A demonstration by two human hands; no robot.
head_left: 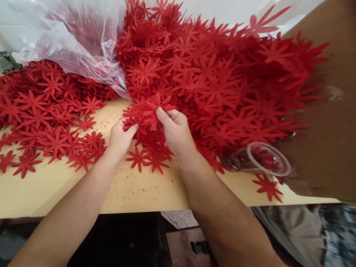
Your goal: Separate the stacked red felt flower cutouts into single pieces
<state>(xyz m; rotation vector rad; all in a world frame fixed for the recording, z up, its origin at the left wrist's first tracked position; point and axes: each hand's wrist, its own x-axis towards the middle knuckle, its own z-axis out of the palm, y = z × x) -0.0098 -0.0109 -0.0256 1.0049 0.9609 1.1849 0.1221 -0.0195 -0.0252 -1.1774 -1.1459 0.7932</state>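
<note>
Near the middle of the table my right hand (177, 128) pinches a red fabric flower (152, 115) between thumb and fingers. Just left of it, my left hand (122, 138) is closed with its thumb on a darker red flower (131, 123); its other fingers are mostly hidden. Both hands are close together, in front of a big heap of red flower cut-outs (200, 81). Two loose flowers, one of them a flat red flower (138, 158), lie on the tabletop just below the hands.
A second flower pile (55, 137) spreads on the left beneath a clear plastic bag (75, 44). At right, a transparent plastic cup (268, 159) lies on its side by a brown cardboard panel (325, 148). Crumbs dot the pale table (133, 196), whose front edge is near my forearms.
</note>
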